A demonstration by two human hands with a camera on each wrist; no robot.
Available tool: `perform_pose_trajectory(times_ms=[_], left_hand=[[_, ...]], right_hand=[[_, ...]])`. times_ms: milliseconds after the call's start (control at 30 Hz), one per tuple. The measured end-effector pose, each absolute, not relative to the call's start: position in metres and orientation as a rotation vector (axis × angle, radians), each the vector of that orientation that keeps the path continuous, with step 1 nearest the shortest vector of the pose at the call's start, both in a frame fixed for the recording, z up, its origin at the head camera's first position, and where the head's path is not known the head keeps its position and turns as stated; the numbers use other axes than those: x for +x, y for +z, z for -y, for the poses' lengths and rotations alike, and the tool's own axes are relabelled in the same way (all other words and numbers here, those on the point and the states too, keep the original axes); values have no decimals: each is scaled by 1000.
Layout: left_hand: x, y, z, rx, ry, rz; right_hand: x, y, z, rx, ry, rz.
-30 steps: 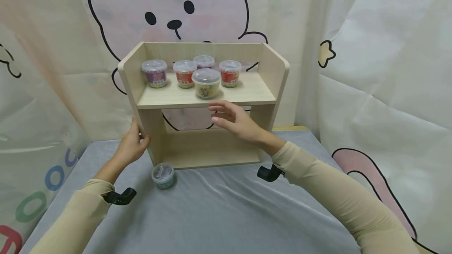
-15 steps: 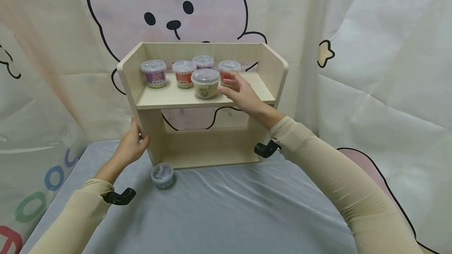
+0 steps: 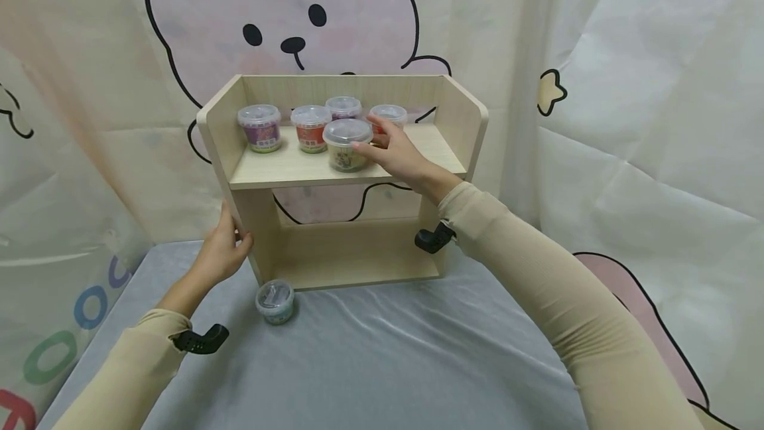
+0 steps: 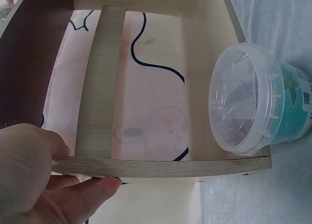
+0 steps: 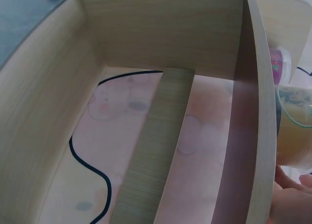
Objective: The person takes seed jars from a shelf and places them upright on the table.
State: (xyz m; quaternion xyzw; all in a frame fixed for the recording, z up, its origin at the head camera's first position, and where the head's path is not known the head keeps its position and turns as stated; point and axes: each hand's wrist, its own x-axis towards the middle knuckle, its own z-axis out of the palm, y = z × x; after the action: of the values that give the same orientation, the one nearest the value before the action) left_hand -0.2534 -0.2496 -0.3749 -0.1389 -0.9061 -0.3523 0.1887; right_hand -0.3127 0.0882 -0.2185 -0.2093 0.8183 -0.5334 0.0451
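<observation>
Right hand (image 3: 404,158) has come up from below the upper board's front edge, over it, then leftward to the pale yellow cup (image 3: 345,156). That cup has not moved: upright on the upper board of the wooden shelf (image 3: 467,126), nearest the front. My thumb now overlaps its near side just under the lid; the fingers reach round its right, parted, hand part-open in a curve. Whether they press or properly grip it I can't tell from either view. My reading: reaching is about over, and the work has come down to this one cup. The red-labelled cup (image 3: 388,111) stands close behind my fingers, partly hidden, so a knock seems possible. Left hand (image 3: 221,247) unchanged: holds the shelf's left side panel by its edge, thumb inside, fingers outside, probably steadying it. Blue cup (image 3: 276,305) also unchanged, on the table by the shelf's lower left corner.
</observation>
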Motion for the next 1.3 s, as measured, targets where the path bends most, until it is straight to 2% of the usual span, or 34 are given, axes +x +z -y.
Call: perform_pose_trajectory(times_ms=[433, 1300], left_hand=[[-253, -376, 249, -379, -983, 2549], [-252, -374, 248, -385, -996, 2549]], right_hand=[[-312, -217, -84, -714, -1595, -2514], [-261, -227, -89, -1013, -1627, -2308]])
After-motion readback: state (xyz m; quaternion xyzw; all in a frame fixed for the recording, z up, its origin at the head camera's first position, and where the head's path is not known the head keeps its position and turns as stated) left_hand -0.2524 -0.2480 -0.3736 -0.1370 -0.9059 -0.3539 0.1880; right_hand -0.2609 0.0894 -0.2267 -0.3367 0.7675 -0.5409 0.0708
